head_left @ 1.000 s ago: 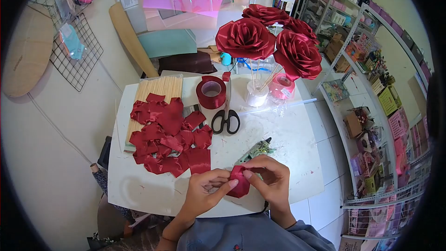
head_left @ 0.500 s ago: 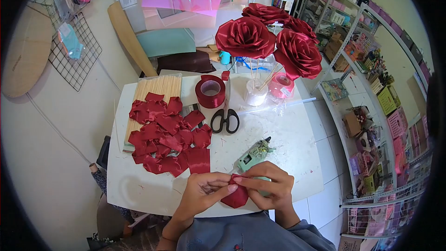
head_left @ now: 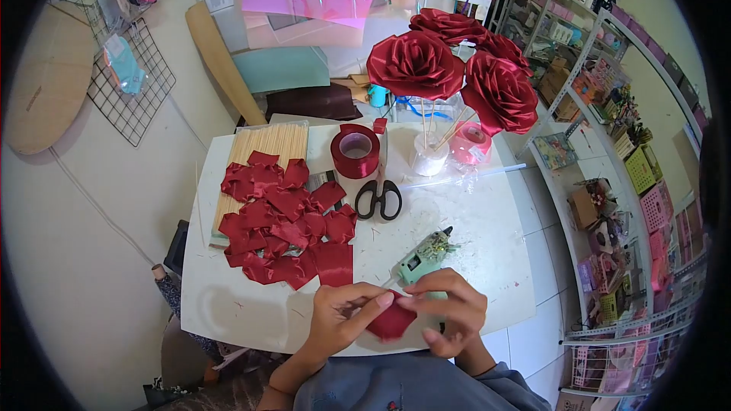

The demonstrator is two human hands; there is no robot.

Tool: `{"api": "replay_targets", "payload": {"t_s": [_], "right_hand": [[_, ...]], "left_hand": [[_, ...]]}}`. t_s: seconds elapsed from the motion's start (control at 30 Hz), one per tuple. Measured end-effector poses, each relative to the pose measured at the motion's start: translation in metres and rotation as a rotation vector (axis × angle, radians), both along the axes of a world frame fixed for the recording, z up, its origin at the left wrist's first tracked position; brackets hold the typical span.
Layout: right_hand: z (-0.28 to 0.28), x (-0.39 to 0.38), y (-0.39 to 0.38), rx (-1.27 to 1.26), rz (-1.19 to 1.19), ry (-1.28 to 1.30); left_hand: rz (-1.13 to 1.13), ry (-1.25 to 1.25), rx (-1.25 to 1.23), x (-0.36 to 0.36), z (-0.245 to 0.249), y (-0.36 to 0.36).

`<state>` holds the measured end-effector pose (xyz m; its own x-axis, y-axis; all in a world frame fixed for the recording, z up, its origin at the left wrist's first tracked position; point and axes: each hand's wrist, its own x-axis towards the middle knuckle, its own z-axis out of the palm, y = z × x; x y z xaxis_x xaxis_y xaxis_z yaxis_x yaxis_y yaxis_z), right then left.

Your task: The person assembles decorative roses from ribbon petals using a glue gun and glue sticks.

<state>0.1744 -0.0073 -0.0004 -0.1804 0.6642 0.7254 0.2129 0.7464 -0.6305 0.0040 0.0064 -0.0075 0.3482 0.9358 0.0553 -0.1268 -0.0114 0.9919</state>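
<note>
White table [head_left: 251, 316], scraps scattered on top. Left hand [head_left: 337, 321] pinches a red satin ribbon piece [head_left: 392, 322] over the near edge. Right hand [head_left: 454, 309] blurred, thumb wide of fingers, fingertips at the piece's edge; contact unclear. Beyond: heaped ribbon pieces [head_left: 285, 217] partly over thin wooden sticks [head_left: 278, 138], ribbon roll [head_left: 358, 170], black-handled scissors [head_left: 380, 185], green glue gun [head_left: 421, 261], satin roses [head_left: 417, 66] above a white holder [head_left: 429, 160]. Metal shelving [head_left: 556, 175] right, tiled floor [head_left: 537, 259].

A wire grid [head_left: 145, 95] hangs on the wall [head_left: 84, 274]; metal shelves [head_left: 560, 189] stand opposite — holding a green basket [head_left: 643, 169].
</note>
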Motion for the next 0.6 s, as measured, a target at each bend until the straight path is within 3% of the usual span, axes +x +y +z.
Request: {"api": "replay_targets", "payload": {"t_s": [0.07,0.13,0.2,0.33,0.4,0.6], "right_hand": [[-0.011,-0.004,-0.004,-0.062,0.072,0.132],[-0.012,-0.017,-0.006,-0.307,-0.017,0.454],[-0.014,-0.018,-0.003,-0.323,-0.004,0.314],[-0.018,-0.025,-0.002,-0.315,-0.07,0.266],[-0.019,-0.026,-0.002,-0.298,-0.08,0.277],[-0.024,-0.025,-0.004,-0.245,-0.033,0.241]], "left_hand": [[0.07,0.026,0.103,0.003,0.001,0.001],[0.139,0.055,0.203,0.005,0.0,0.0],[0.194,0.234,0.409,0.006,-0.002,0.001],[0.213,0.309,0.493,0.006,-0.003,0.002],[0.074,0.171,0.277,0.003,-0.008,0.003],[-0.026,0.036,0.264,0.006,-0.006,0.007]]}}
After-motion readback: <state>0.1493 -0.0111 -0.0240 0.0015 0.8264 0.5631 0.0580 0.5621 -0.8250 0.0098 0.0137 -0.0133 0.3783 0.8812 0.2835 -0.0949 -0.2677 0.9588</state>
